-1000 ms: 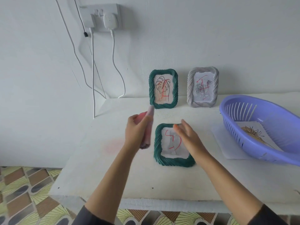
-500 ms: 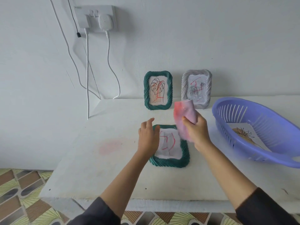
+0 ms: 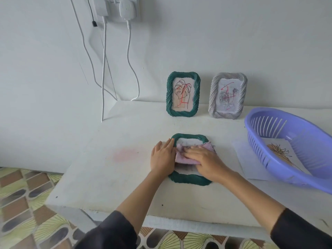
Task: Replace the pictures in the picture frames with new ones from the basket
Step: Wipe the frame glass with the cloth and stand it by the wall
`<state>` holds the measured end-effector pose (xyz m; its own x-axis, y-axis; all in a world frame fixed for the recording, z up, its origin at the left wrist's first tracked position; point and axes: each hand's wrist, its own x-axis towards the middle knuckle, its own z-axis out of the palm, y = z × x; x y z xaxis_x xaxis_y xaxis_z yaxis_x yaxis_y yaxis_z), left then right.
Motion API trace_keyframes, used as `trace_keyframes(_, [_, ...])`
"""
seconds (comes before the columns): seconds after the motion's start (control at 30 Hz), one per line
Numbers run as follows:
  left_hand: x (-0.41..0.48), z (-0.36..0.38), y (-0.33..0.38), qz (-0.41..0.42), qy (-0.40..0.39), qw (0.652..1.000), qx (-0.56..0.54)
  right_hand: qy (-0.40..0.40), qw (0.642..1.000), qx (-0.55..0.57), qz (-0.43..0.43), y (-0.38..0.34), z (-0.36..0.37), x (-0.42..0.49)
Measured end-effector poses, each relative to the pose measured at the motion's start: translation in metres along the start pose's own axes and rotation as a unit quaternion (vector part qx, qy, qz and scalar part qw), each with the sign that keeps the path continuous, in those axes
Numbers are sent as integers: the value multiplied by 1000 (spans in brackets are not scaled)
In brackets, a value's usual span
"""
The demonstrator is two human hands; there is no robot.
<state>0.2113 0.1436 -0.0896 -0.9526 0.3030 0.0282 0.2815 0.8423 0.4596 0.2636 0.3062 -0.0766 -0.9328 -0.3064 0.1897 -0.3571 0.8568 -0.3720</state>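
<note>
Pressing on what, exactly, with that right hand (image 3: 203,159)? ~mossy

lol it's a pink cloth (image 3: 179,156), a bit bunched, spread over the glass of the flat green frame (image 3: 190,179) lying mid-table. Fingers are straight and splayed, palm down on the cloth. It's not gripping anything as far as I can see. ~tink

And the left hand (image 3: 162,157)? ~mossy

Flat too, fingers straight and together. It's resting on that frame's 9 o'clock edge and holding nothing. The picture inside is mostly covered, only white bits show at 12 and 6. ~tink

Where's the rest of the stuff? ~mossy

Going from the flat frame:
- **12 o'clock:** the standing green frame (image 3: 183,94) is up against the wall. It has a leaf drawing scribbled over in red.
- **1 o'clock:** the grey frame (image 3: 227,96) is just beside it, also with red scribbles.
- **3 o'clock:** the purple basket (image 3: 260,146) sits partly on a white sheet (image 3: 249,162). One new picture (image 3: 280,153) lies in it, some orange and black plant sketch.
- **9 o'clock:** there's a faint pink smudge (image 3: 125,153) on the table (image 3: 116,186).
- **11 o'clock:** the wall socket (image 3: 116,8) is way up there with chargers plugged in, cables hanging down the wall.

~tink
</note>
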Motion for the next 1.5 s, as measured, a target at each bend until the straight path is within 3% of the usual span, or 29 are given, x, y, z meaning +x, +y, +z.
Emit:
trace_keyframes(0.13, [1,1,0,-4,3,1000,-8,-84,996,7,-38,13,-18,-20])
trace_keyframes(0.37, [-1,1,-1,3,4,1000,-2,10,998,-41,54,21,3,26])
trace_keyframes(0.6, [-1,1,-1,-2,7,1000,-16,-91,995,-11,-50,31,-23,-40])
trace_keyframes(0.83, [0,2,-2,-4,5,1000,-15,3,995,-64,76,40,-17,25])
trace_keyframes(1.07, [1,2,-3,3,0,1000,-13,-82,995,22,-58,23,-11,-15])
trace_keyframes(1.17, [0,1,-2,3,-3,1000,-13,-98,995,1,-25,36,-25,-6])
trace_keyframes(1.33, [-1,-1,-2,11,-5,1000,4,-11,997,-25,68,23,-8,46])
trace_keyframes(1.5, [-2,-1,-3,17,-9,1000,17,-32,999,-14,-8,15,1,24])
